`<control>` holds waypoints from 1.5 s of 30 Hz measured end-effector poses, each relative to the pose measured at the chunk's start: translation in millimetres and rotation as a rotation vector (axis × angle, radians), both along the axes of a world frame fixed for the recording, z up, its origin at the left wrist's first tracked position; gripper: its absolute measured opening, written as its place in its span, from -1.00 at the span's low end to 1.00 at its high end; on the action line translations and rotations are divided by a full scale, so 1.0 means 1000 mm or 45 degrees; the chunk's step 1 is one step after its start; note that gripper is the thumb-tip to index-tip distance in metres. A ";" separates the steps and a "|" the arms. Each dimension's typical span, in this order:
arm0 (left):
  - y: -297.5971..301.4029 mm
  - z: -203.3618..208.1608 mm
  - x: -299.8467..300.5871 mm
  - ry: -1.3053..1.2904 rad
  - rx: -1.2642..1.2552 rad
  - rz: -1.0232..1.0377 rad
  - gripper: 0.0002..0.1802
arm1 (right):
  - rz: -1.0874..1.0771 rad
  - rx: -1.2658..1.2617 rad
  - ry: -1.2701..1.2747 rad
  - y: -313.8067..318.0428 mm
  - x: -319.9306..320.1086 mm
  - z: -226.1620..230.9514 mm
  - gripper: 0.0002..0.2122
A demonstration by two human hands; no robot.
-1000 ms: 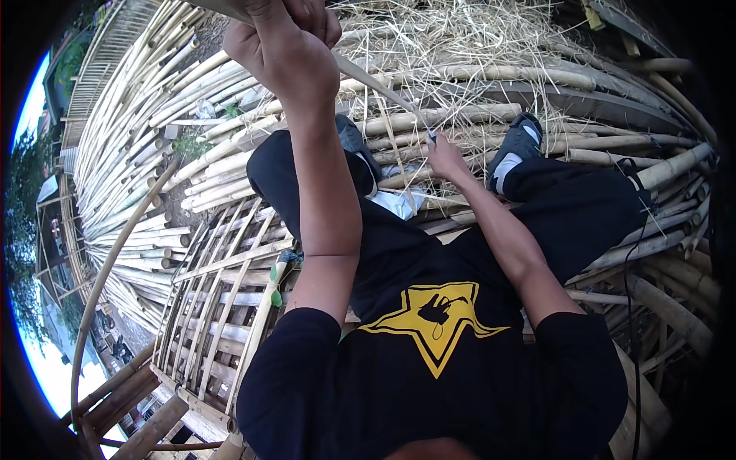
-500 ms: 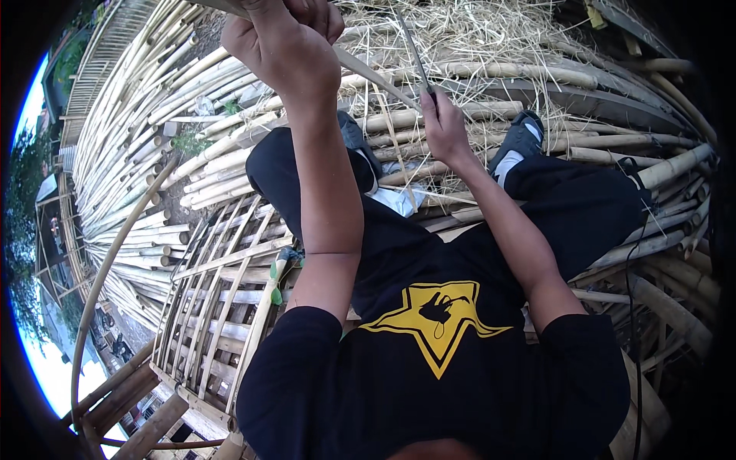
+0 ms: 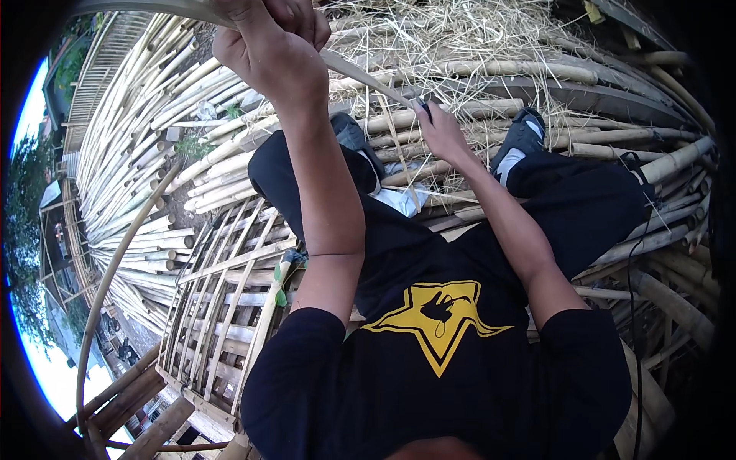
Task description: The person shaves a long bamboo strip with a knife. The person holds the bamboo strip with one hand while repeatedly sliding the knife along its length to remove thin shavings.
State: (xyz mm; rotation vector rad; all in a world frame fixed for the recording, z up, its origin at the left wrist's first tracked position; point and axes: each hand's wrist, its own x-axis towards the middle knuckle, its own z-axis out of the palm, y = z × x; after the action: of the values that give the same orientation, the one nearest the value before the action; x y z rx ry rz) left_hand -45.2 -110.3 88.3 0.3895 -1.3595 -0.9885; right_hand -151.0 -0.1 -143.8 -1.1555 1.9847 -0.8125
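A long pale bamboo strip (image 3: pixel 366 79) slants down from the upper left toward my lap. My left hand (image 3: pixel 277 61) is raised at the top of the view, its fingers closed round this strip. Lower and to the right, my right hand (image 3: pixel 445 136) is closed on a knife's dark handle (image 3: pixel 425 113), right by the strip's lower end. The knife's blade can hardly be made out now. Whether the right fingers also press on the strip is not clear.
Bamboo poles (image 3: pixel 126 192) lie stacked at left and under my feet. Pale shavings (image 3: pixel 498 46) cover the far ground. A slatted bamboo bench (image 3: pixel 222 314) stands at my left, near a curved pole (image 3: pixel 115 264). White plastic (image 3: pixel 400 199) lies between my shoes; a black cord (image 3: pixel 630 307) hangs at right.
My left hand has shifted slightly left and the strip with it. My right hand has turned and moved a little lower; the knife blade, pointing up before, no longer stands out.
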 end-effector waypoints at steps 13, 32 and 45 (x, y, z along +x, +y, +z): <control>0.004 0.023 0.038 0.065 0.005 0.155 -0.41 | -0.065 0.289 0.028 0.020 -0.016 -0.088 -0.58; 0.033 0.061 0.143 0.414 -0.145 0.576 -0.44 | -0.530 0.415 0.278 0.021 -0.088 -0.099 -0.50; 0.000 -0.020 -0.008 0.143 0.258 0.396 -0.39 | -0.629 -0.129 -0.177 0.003 -0.045 -0.031 -0.51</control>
State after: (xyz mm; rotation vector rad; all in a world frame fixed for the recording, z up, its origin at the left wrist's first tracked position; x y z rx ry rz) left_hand -53.4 -110.8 67.8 0.6668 -1.0620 -0.8757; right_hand -196.4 2.4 -175.2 -0.6383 2.1582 -1.2168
